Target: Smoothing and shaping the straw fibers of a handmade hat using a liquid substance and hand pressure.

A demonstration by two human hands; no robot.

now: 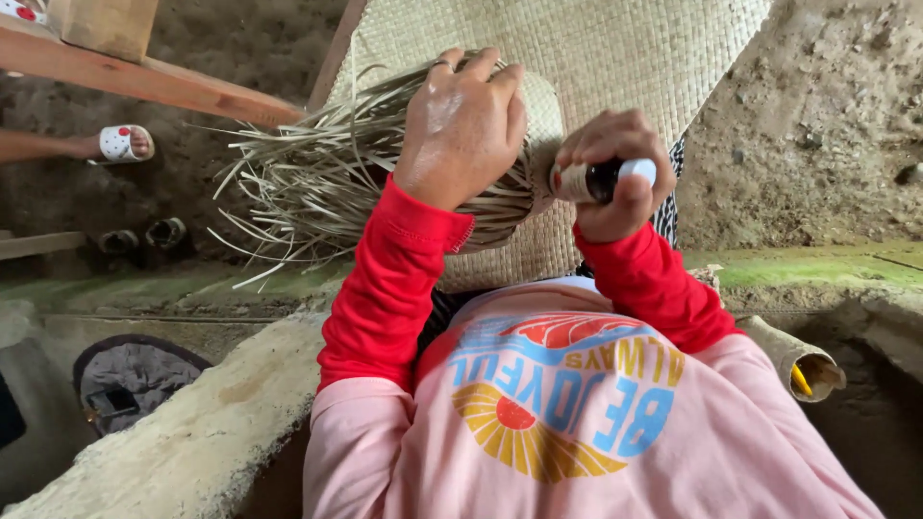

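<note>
At far left, another person's foot in a white sandal point(123, 143) rests on the dirt below a wooden beam point(144, 82), w/ two short pipe ends point(144, 234) near it and a dark round bag point(130, 380) lower down beside a rough concrete ledge point(202, 432). Moving right, loose dry straw strands point(308, 183) fan out from the unfinished edge of a woven hat point(538, 125), which sits in front of you at centre frame, against a woven mat point(596, 48) behind. Your left hand point(461, 125), red sleeve up to the wrist, lies over the strands and hat edge, fingers point(481, 67) pressed together and curled down over the bundle, gripping it. Just beside, touching the hat's right side, your right hand point(615, 178) wraps a small dark bottle point(601, 180) w/ a white cap, thumb across it, fingers closed round it; bottle lies roughly horizontal. Below, your pink printed shirt point(577, 423) fills the lower frame. At far right, a bamboo tube point(798, 360) holding a yellow stick lies on the ground.
</note>
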